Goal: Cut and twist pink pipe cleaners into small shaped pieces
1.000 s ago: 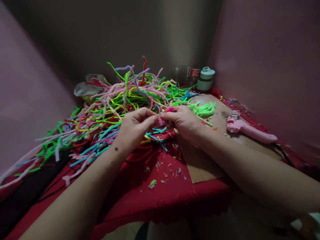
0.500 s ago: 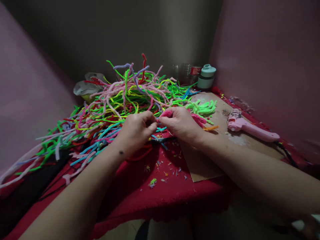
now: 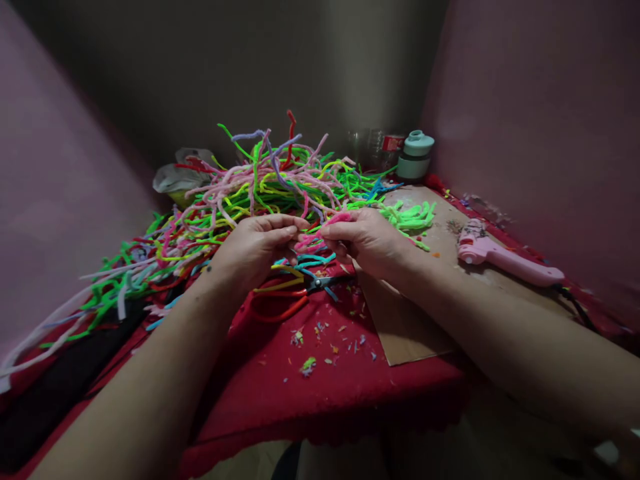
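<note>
My right hand (image 3: 375, 241) is closed on a piece of bright pink pipe cleaner (image 3: 311, 241), bent into loops that stick out to the left from its fingers. Facing it, my left hand (image 3: 253, 248) has thumb and fingertips pinched together at the left end of the pink loops. Just below the hands, scissors (image 3: 318, 284) with red and yellow handles lie on the red cloth, near short blue pipe cleaner pieces (image 3: 315, 260). A large tangled heap of coloured pipe cleaners (image 3: 280, 183) rises behind both hands.
On the right, a pink glue gun (image 3: 515, 261) rests on a cardboard sheet (image 3: 405, 320). A bundle of green pipe cleaners (image 3: 413, 217) lies on the cardboard. A teal-lidded bottle (image 3: 416, 155) stands at the back. Coloured scraps (image 3: 309, 365) dot the red cloth (image 3: 340, 400).
My left hand has shifted left and its fingers have straightened. More of the pink pipe cleaner shows between the hands, and the scissors have come into fuller view.
</note>
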### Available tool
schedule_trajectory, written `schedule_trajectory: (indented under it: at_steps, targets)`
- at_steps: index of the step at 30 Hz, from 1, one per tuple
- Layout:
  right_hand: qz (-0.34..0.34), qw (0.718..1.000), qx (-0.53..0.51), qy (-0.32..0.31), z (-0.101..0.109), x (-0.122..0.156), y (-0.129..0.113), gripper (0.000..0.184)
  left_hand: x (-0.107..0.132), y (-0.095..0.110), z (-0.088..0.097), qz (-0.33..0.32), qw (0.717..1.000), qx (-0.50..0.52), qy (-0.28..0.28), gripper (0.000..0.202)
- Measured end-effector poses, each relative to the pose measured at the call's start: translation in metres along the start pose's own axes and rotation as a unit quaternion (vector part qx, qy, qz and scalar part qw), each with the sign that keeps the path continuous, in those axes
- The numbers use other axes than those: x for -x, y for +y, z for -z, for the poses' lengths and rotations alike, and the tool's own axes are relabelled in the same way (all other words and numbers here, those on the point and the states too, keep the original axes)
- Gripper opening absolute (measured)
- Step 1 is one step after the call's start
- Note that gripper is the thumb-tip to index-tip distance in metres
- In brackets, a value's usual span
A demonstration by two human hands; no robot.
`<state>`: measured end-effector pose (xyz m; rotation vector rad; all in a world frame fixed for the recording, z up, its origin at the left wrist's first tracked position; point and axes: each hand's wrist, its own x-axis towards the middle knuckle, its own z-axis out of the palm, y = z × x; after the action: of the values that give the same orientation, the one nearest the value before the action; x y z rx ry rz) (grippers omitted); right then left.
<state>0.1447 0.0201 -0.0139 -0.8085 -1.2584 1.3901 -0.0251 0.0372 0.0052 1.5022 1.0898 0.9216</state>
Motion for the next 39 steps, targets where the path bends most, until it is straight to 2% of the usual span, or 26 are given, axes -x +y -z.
schedule_trajectory:
  at_steps: [1,3,4,6,9,11,12,13,15,16,17,18,19,21,23,27,29,31,33,35,39]
  targets:
    - [0.01,1.0,0.008,-0.018,-0.001,0.001,-0.001,0.012,0.0,0.0,0.002,0.046,0.996,0.058,-0.056,0.019]
    - [0.021,0.999,0.026,-0.038,-0.003,0.004,-0.003,0.01,0.002,0.001,0.004,0.106,0.977,0.11,-0.151,0.03]
    - [0.023,0.998,0.036,-0.036,-0.004,0.005,-0.004,0.009,0.004,0.002,0.004,0.123,0.969,0.112,-0.183,0.037]
    - [0.031,0.998,0.061,-0.008,-0.005,0.006,-0.005,0.008,0.007,0.004,0.003,0.136,0.964,0.085,-0.21,0.043]
    - [0.04,0.994,0.099,0.034,-0.005,0.005,-0.003,0.008,0.012,0.009,-0.002,0.091,0.977,-0.021,-0.193,0.033]
    - [0.02,0.994,0.098,0.044,-0.004,0.003,0.002,0.01,0.013,0.009,-0.008,0.01,0.975,-0.168,-0.146,0.028]
    - [0.003,0.995,0.086,0.046,-0.003,0.002,0.004,0.012,0.014,0.008,-0.011,-0.044,0.959,-0.26,-0.108,0.026]
    - [-0.017,0.996,0.069,0.049,-0.002,0.001,0.007,0.014,0.015,0.005,-0.014,-0.098,0.928,-0.354,-0.066,0.024]
    - [-0.046,0.997,0.041,0.055,-0.002,0.0,0.01,0.015,0.015,-0.001,-0.019,-0.178,0.847,-0.501,0.0,0.015]
    - [-0.05,0.996,0.037,0.059,-0.002,0.0,0.01,0.015,0.015,-0.003,-0.02,-0.196,0.814,-0.546,0.018,0.012]
    - [-0.046,0.996,0.039,0.06,-0.003,0.001,0.01,0.013,0.015,-0.005,-0.021,-0.201,0.794,-0.573,0.025,0.012]
    - [-0.033,0.997,0.048,0.059,-0.004,0.002,0.009,0.01,0.015,-0.006,-0.021,-0.197,0.79,-0.58,0.022,0.016]
    - [-0.015,0.996,0.059,0.057,-0.005,0.003,0.007,0.008,0.015,-0.006,-0.021,-0.191,0.799,-0.57,0.014,0.021]
    - [0.021,0.995,0.088,0.05,-0.007,0.005,0.005,0.008,0.014,-0.002,-0.021,-0.175,0.837,-0.518,-0.017,0.029]
    - [0.047,0.991,0.117,0.052,-0.008,0.006,0.005,0.011,0.014,0.002,-0.022,-0.159,0.867,-0.47,-0.044,0.03]
    - [0.089,0.971,0.201,0.097,-0.008,0.004,0.012,0.015,0.018,0.008,-0.026,-0.14,0.902,-0.406,-0.041,0.024]
    - [0.111,0.962,0.222,0.112,-0.008,0.002,0.015,0.015,0.019,0.01,-0.026,-0.085,0.937,-0.336,-0.053,0.027]
    - [0.129,0.958,0.227,0.118,-0.008,0.003,0.016,0.015,0.019,0.012,-0.022,0.006,0.968,-0.24,-0.081,0.03]
    - [0.14,0.956,0.232,0.117,-0.009,0.004,0.016,0.015,0.017,0.012,-0.017,0.082,0.98,-0.138,-0.115,0.027]
    - [0.151,0.95,0.249,0.113,-0.011,0.006,0.015,0.014,0.014,0.012,-0.011,0.114,0.981,-0.076,-0.14,0.019]
    - [0.176,0.931,0.302,0.104,-0.014,0.009,0.016,0.016,0.008,0.011,-0.005,0.098,0.976,-0.127,-0.15,0.017]
